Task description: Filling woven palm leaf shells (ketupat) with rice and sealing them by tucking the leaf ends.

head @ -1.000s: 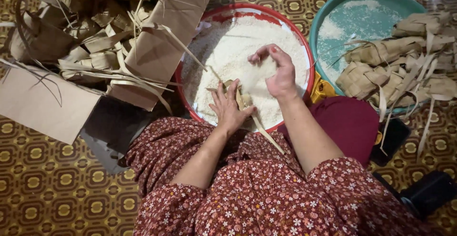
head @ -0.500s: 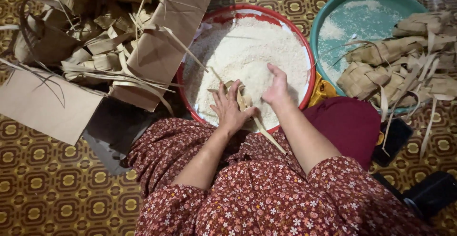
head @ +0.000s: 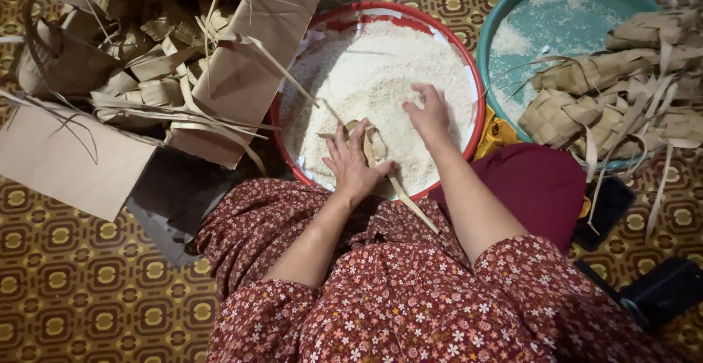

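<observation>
1. While the fingers of the left hand [head: 353, 164] curl loosely around a woven leaf pouch [head: 371, 143], they hold it upright against the rice, with the thumb on its right side and a long leaf strip [head: 410, 206] trailing from it toward the lap.
2. The right hand [head: 428, 114] lies just beside the pouch, its fingers bent and dipped into the white rice [head: 373, 77]; whether any grains are closed inside it cannot be told.
3. Both hands work over the near part of a round red basin [head: 469, 66] which the rice fills almost to the rim.
4. Left of the basin stands an open cardboard box [head: 66, 158] heaped with empty leaf casings [head: 146, 70], with loose strips hanging over its flaps.
5. Right of the basin sits a teal tray [head: 512, 19], dusted with a little rice and carrying a pile of filled woven pouches [head: 608, 92].
6. A dark red cloth [head: 534, 187] lies between the tray and the person's floral dress [head: 410, 297].
7. Everything rests on a patterned brown and yellow floor [head: 88, 290].
</observation>
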